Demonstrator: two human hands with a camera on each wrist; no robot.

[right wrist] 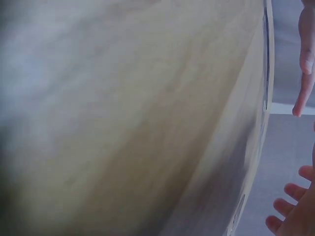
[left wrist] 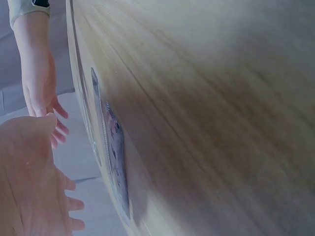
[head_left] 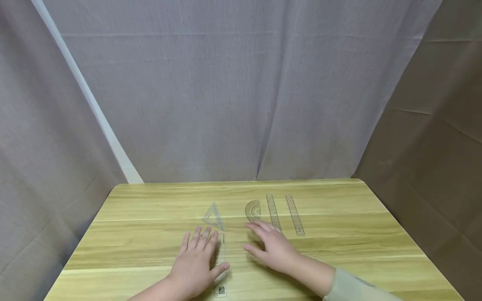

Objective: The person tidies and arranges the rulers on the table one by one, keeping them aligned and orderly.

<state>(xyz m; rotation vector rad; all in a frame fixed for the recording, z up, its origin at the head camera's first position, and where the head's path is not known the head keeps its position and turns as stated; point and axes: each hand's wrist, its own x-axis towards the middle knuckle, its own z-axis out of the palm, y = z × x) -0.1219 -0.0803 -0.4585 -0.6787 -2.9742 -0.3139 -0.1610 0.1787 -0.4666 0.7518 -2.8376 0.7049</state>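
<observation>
My left hand (head_left: 197, 265) is held over a clear ruler (head_left: 221, 289) near the table's front, fingers straight and spread, partly covering it. Just beyond its fingertips lies a clear triangular set square (head_left: 220, 222). To the right, my right hand (head_left: 273, 248) hovers with loosely bent fingers and nothing in its grasp. Its fingertips are nearest to a clear protractor (head_left: 248, 209) and the lower end of a narrow clear ruler (head_left: 272, 207). Another narrow ruler (head_left: 295, 215) lies farther right. In the left wrist view both hands appear above the table surface.
The flat items lie on a light wood-grain table (head_left: 150, 209) with rounded far corners. Grey cloth (head_left: 196, 104) hangs behind it and at the left, and a darker brownish cloth (head_left: 433, 138) closes off the right side.
</observation>
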